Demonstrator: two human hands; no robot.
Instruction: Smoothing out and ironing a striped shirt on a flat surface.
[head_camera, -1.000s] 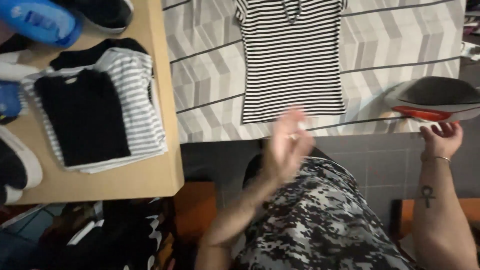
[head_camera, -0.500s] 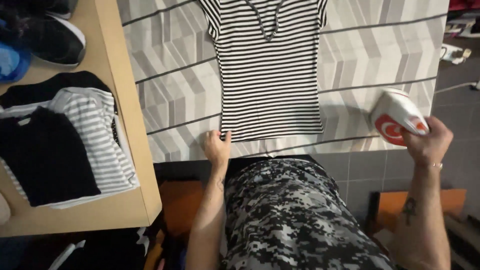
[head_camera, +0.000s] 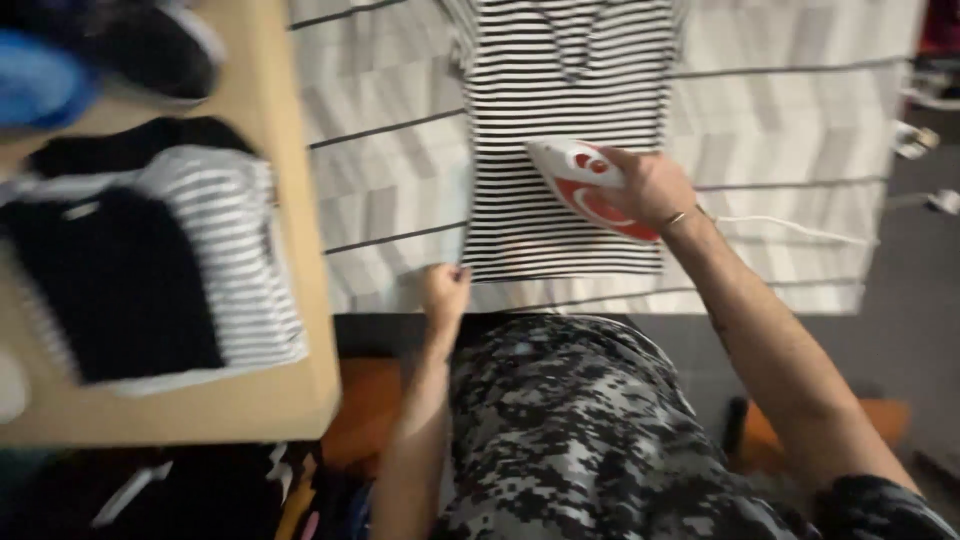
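A striped shirt lies flat on the ironing board, front up, its hem close to the board's near edge and its neck toward the far edge. The board's cover has a pale grey zigzag pattern crossed by thin dark lines.

The right hand is wrapped around the handle of a white and red iron, fingers curled shut on it. The iron sits on the lower middle of the shirt, its pointed nose toward the shirt's left side. A white cord trails from the back of the iron toward the board's right edge, lying clear of the shirt, so it does not drag over the cloth.

The left hand rests at the shirt's lower left corner, right at the board's near edge, fingers bent down onto the hem. It seems to pin or pull the cloth taut so it stays flat under the iron; whether it pinches the hem or only presses on it I cannot tell, as the frame is blurred.

To the left, a wooden bench stands just beside the board. On it lies a stack of folded shirts, black and striped, kept off the ironing surface. Dark and blue shoes sit at the bench's far edge.
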